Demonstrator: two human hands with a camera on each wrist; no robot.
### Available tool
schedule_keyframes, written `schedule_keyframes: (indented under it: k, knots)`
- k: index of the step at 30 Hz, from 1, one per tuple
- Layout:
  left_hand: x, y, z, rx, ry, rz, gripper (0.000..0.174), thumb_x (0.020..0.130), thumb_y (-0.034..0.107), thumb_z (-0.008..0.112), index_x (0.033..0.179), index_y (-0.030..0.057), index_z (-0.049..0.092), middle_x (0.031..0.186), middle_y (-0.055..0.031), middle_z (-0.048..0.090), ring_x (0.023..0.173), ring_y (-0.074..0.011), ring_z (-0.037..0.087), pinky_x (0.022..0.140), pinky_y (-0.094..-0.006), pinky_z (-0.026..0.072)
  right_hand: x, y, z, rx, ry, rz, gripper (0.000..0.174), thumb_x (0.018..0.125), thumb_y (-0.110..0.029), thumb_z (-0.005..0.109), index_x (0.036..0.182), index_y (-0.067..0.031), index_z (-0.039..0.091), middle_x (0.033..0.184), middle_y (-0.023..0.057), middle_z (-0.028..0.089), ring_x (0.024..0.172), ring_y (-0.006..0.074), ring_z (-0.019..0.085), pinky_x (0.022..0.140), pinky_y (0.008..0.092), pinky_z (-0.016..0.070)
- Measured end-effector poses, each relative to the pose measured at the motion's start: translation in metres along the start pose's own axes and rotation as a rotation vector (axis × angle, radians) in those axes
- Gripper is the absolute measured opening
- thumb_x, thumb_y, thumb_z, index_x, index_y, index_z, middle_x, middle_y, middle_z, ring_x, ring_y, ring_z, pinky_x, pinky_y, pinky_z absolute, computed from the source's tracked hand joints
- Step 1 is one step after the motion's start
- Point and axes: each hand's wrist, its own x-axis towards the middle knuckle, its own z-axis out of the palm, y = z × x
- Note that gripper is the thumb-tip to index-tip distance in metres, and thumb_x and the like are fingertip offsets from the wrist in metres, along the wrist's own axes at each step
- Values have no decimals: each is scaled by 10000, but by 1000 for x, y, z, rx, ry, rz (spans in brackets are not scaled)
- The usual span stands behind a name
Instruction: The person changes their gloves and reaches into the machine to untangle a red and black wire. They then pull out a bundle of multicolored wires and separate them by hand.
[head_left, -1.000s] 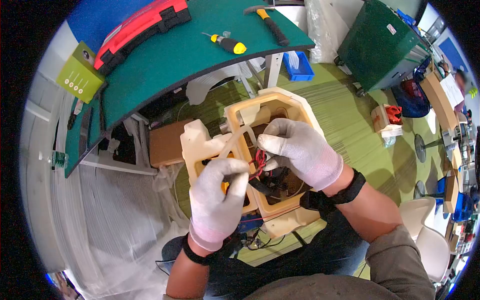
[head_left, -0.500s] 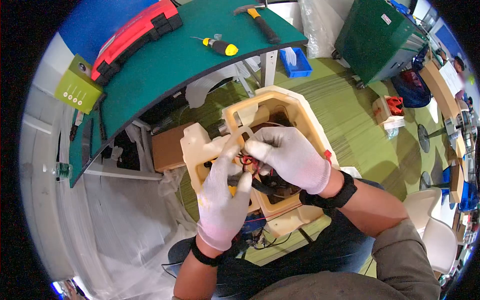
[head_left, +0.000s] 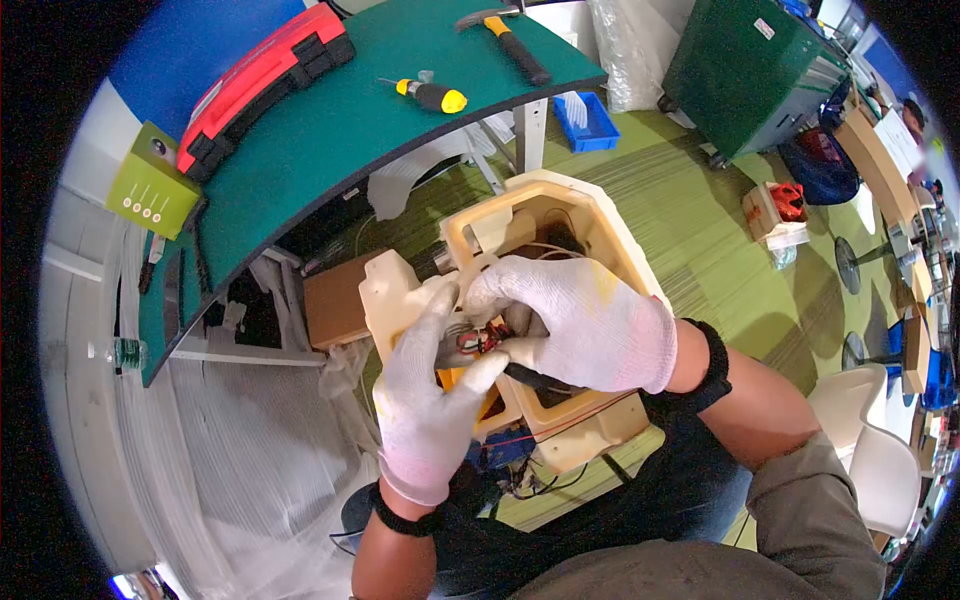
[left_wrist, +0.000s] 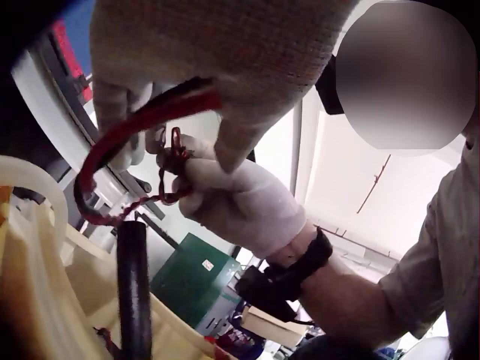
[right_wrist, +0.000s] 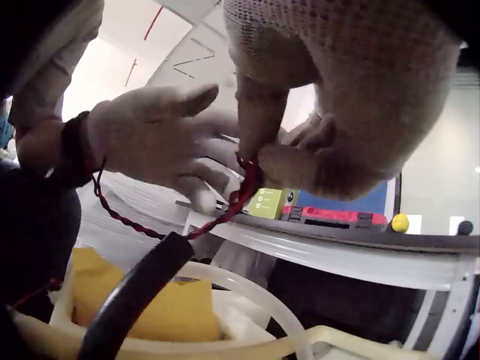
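Note:
In the head view, both white-gloved hands are close together over a cream plastic housing (head_left: pixel 625 235). My right hand (head_left: pixel 590 325) pinches a small bundle of twisted red and black wires (head_left: pixel 480 340) between thumb and fingers, as the right wrist view also shows. My left hand (head_left: pixel 425 400) is beside the bundle, thumb and fingers spread apart. Out of a black sleeve (right_wrist: pixel 139 296) come the twisted wires; a second strand (right_wrist: pixel 124 217) curves away in front of the left hand (right_wrist: pixel 161 135). A translucent tube (right_wrist: pixel 259 296) bends behind the sleeve.
A green-topped table (head_left: pixel 300 150) carries a red and black toolbox (head_left: pixel 260 85), a yellow-black screwdriver (head_left: pixel 432 96), a hammer (head_left: pixel 515 50) and a green box (head_left: pixel 150 185). On the floor are a blue tray (head_left: pixel 588 125), a cardboard box (head_left: pixel 345 300) and a green wheeled cabinet (head_left: pixel 745 80).
My right hand has shifted left and turned across the wires. The left hand's fingers, curled close to the wires a second ago, have spread. The head view has tilted slightly.

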Motion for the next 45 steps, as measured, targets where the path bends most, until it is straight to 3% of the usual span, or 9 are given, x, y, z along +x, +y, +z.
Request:
schedule_keyframes:
  k: [8, 13, 20, 24, 28, 38, 41, 43, 45]
  knots:
    - [1, 5, -2, -197, -8, -110, 511, 870, 81, 628, 1352, -33, 502, 1026, -141, 687, 881, -132, 654, 798, -274, 529, -1, -2, -1, 101, 26, -6, 513, 756, -93, 742, 1210, -51, 506, 1052, 163, 620, 979, 352, 627, 845, 402, 514]
    - [0, 7, 1, -325, -7, -125, 470, 893, 23, 584, 1351, -41, 501, 1106, -143, 651, 925, -150, 645, 819, -265, 532, -1, -1, 1, 219, 104, -37, 613, 761, 1, 741, 1311, -41, 474, 934, 64, 616, 706, 123, 627, 634, 263, 524]
    - [2, 7, 1, -641, 235, -281, 286, 956, 48, 528, 1217, -69, 535, 1055, -115, 633, 901, -150, 649, 769, -245, 548, -1, 10, 10, 316, 59, 171, 586, 783, -68, 758, 1298, -17, 482, 1046, 75, 642, 857, 135, 651, 746, 278, 539]
    - [2, -2, -3, -857, 229, -355, 263, 959, 45, 508, 1213, -25, 509, 1063, -100, 623, 938, -158, 639, 772, -250, 549, -4, 8, 14, 235, -158, 290, 328, 844, -243, 689, 1067, -7, 640, 817, 115, 667, 702, 200, 650, 680, 310, 526]
    - [3, 5, -7, -729, 116, -341, 319, 936, 21, 495, 1253, -21, 501, 1053, -93, 621, 944, -158, 631, 789, -281, 550, 1, 5, 1, 454, -29, 448, 177, 889, -131, 610, 992, -1, 671, 781, 105, 678, 645, 142, 651, 616, 270, 521]
    - [2, -12, -22, -207, -128, -40, 348, 840, 70, 665, 1167, -34, 603, 1047, -99, 630, 973, -170, 609, 891, -291, 472, -1, 1, 6, 449, 40, 447, 146, 901, -113, 587, 1003, -26, 647, 831, 125, 683, 685, 218, 690, 644, 346, 539]
    - [0, -10, -50, -335, -202, -148, 495, 867, 171, 692, 1292, -28, 533, 1247, -122, 598, 1128, -208, 590, 951, -332, 487, 3, 25, 21, -10, 363, -28, 145, 893, -138, 609, 989, -36, 644, 861, 159, 681, 741, 311, 683, 672, 385, 538]
    - [3, -7, -58, -827, 108, -99, 534, 912, 276, 633, 1325, -35, 499, 1239, -149, 590, 1119, -216, 594, 967, -352, 474, 4, 21, 12, 5, 272, 182, 144, 885, -179, 626, 961, -61, 661, 876, 164, 677, 819, 340, 666, 703, 398, 529]
    - [7, -4, -61, -650, 202, -135, 516, 913, 247, 632, 1325, -36, 503, 1248, -154, 592, 1101, -217, 603, 960, -344, 486, 4, 21, 8, 0, 239, 108, 143, 879, -178, 631, 940, -55, 670, 879, 163, 677, 826, 346, 662, 716, 402, 527]
